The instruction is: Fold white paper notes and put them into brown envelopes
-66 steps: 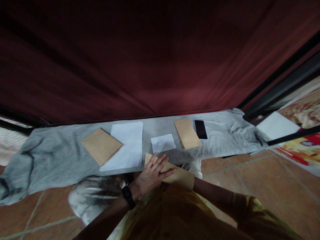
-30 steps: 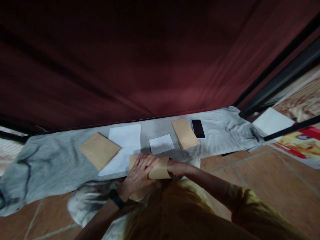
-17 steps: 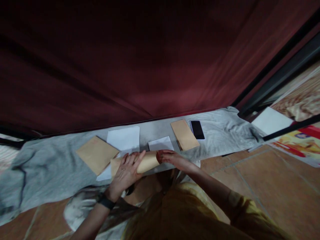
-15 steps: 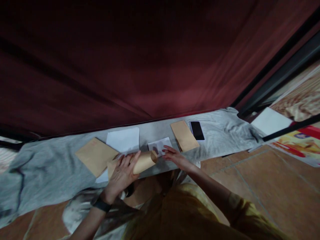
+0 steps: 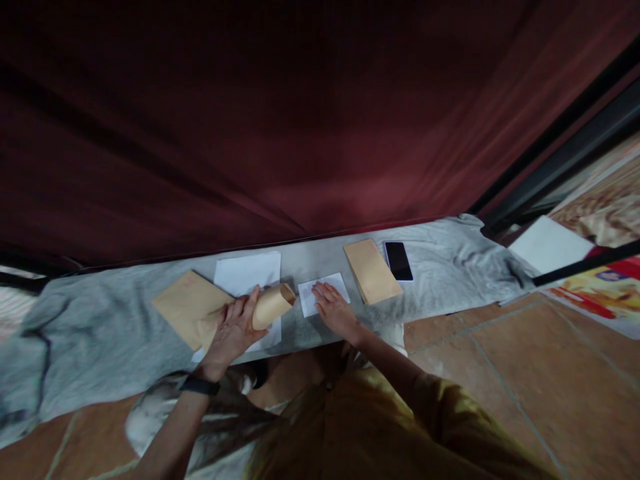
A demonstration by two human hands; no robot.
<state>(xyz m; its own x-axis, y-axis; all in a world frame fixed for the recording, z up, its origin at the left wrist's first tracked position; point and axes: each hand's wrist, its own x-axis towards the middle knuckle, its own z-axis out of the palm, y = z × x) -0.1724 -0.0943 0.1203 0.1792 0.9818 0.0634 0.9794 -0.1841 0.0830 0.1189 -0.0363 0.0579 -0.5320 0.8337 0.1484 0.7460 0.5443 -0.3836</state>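
Observation:
My left hand [image 5: 234, 327] is wrapped over a brown paper envelope [image 5: 273, 305], which bulges so that its right end gapes like a tube. Under it lie a white sheet [image 5: 249, 272] and another flat brown envelope [image 5: 189, 303] to the left. My right hand [image 5: 334, 310] rests with its fingers laid out on a small folded white paper [image 5: 307, 303] on the cloth. Right of that hand lies a stack of brown envelopes [image 5: 373, 270]. The underside of the left hand's grip is hidden.
A dark-screened phone [image 5: 399, 261] lies right of the envelope stack. Grey cloth [image 5: 450, 267] covers the long narrow surface. Behind it hangs a dark red curtain [image 5: 320, 147]. At the right stand a black frame bar [image 5: 590, 263] and a white sheet [image 5: 550, 245]; tiled floor [image 5: 480, 373] shows below.
My left hand has shifted left with the bulging envelope, uncovering more of the small white paper. My right hand has moved slightly left and now lies flat on that paper.

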